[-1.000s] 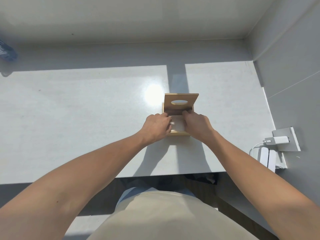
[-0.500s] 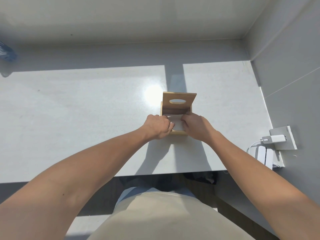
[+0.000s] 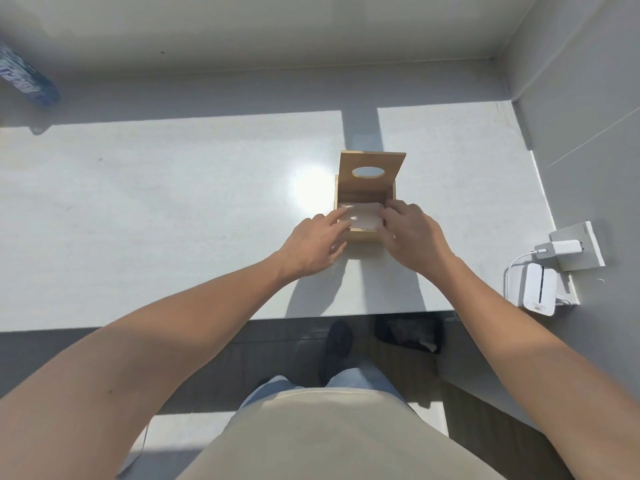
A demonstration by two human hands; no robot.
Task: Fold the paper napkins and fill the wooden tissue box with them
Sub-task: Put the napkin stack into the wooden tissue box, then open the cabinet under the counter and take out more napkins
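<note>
Wooden tissue box [image 3: 363, 194] stands open near the table's [image 3: 173, 220] front edge, napkins [image 3: 362, 216] already inside. Left hand [image 3: 317, 242] and right hand [image 3: 410, 235], fingers spread, press them; closing the lid [image 3: 370, 168] probably remains.

A white table [image 3: 173, 216] is being lit by hard, bright sunlight. A blown-out patch of glare [image 3: 311, 188] is being reflected just left of the wooden tissue box [image 3: 363, 188]. Beyond the box, the far strip of the table is being left in shade, and a dark vertical band of shadow is being cast behind it. Sharp shadows are being thrown toward the near edge beneath both forearms. Straight lines are being bent by wide-angle distortion toward the frame's edges, and a bottle [image 3: 26, 79] far left of the box is being rendered blurred.
</note>
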